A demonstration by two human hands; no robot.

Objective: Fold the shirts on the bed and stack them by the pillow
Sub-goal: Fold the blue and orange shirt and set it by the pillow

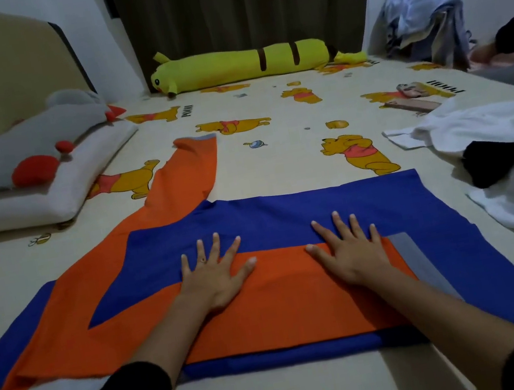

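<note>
One white pillow (55,194) lies at the left of the bed (276,157), a grey plush with red knobs (25,141) resting on top of it, on a cream sheet printed with yellow cartoon bears. One long-sleeved shirt (285,210), blue with orange panels and grey cuffs, lies flat across the near half of the bed, one orange sleeve reaching up toward the pillow and the other folded across the body. Two bare hands press on it, palms down: the left hand (215,276), a ring on one finger, and the right hand (350,250), each with its fingers straight and spread, gripping nothing. One long yellow plush toy (244,64) lies along the far edge below a dark curtain (244,3). At right, one crumpled heap of white and black clothes (513,151) waits unfolded, well apart from the pillow.
</note>
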